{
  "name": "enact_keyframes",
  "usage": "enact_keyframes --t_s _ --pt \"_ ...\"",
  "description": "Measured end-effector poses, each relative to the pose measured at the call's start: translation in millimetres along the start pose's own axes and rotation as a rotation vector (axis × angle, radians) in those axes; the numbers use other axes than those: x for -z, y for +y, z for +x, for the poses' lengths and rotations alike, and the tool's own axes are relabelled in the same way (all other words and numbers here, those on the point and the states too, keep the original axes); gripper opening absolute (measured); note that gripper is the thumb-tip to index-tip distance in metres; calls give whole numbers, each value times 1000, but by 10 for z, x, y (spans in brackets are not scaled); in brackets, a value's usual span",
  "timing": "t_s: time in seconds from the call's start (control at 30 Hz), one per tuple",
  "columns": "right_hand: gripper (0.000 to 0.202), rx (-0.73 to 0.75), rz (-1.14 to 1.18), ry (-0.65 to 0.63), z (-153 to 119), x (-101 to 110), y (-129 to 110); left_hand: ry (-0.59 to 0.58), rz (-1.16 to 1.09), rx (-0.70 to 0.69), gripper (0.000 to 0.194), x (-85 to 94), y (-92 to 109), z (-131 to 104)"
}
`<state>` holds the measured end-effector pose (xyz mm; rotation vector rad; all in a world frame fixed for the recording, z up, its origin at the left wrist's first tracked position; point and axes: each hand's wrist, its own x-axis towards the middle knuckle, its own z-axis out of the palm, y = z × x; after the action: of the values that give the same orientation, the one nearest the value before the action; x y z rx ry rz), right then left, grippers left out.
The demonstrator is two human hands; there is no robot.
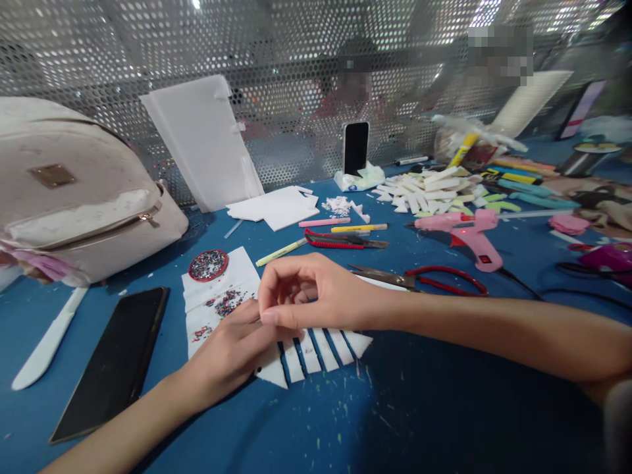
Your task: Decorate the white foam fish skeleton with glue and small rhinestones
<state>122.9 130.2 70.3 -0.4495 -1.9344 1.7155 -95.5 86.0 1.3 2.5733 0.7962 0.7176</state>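
Note:
My left hand (230,349) lies low over the table, fingers stretched out onto several slanted strips of white sheet (320,349); its fingertips are partly covered. Just above it my right hand (311,289) is closed in a pinch, thumb against fingers, and whatever may be between the tips is hidden. Left of both hands, a white paper (241,266) carries loose small coloured beads (230,303). A round red-rimmed lid (208,265) filled with similar beads sits at the paper's upper end.
Scissors (419,278), a red utility cutter (336,241) and a pink glue gun (467,234) lie beyond my right arm. A dark phone (113,362), a white plastic knife (52,342) and a pale backpack (83,191) are leftward. White offcuts (434,191) are heaped behind.

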Motion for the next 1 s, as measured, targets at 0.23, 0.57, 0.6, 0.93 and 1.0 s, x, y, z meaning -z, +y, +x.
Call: enact_keyframes --t_s 0.23,0.57,0.6,0.93,1.0 --pt "12 64 -20 22 4 24 6 -17 -1 43 30 -13 19 -23" --pt "7 84 -50 28 11 58 6 -10 30 33 31 -3 39 2" --pt "6 83 -57 28 12 63 8 -9 34 27 31 0 42 2" --pt "6 127 -139 47 27 115 35 -22 -15 -56 34 8 58 29" --pt "4 134 -118 41 26 107 31 -27 -15 -41 35 6 52 24"
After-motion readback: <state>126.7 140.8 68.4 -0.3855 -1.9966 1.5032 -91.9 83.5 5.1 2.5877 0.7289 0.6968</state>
